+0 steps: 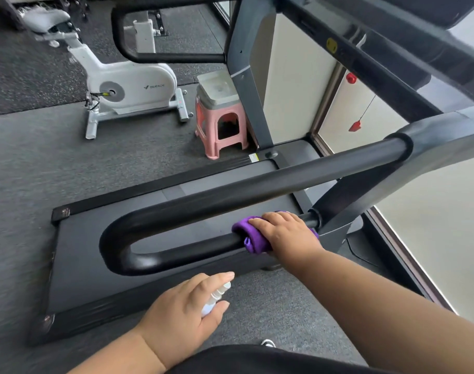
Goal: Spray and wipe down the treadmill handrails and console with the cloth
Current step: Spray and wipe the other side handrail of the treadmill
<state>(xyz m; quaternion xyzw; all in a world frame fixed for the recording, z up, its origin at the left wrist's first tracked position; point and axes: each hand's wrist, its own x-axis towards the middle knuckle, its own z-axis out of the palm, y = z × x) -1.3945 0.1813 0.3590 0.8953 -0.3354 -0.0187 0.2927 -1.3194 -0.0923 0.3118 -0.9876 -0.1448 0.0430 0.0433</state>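
Note:
A black looped handrail (160, 222) of the treadmill crosses the middle of the view. My right hand (284, 230) grips a purple cloth (250, 236) wrapped round the lower bar of that rail, near its joint with the grey upright. My left hand (187, 309) is lower, in front of the rail, and holds a small white spray bottle (215, 296) with its nozzle pointing up toward the rail. The console (432, 28) shows only as a dark underside at the top right. The treadmill belt (149, 265) lies below the rail.
A white exercise bike (122, 85) stands on the grey floor at the upper left. A pink stool (221, 122) with a white lidded box on it sits beside the treadmill's far upright. A red safety key (355, 126) hangs from a cord under the console. A second handrail (138, 55) is at the far side.

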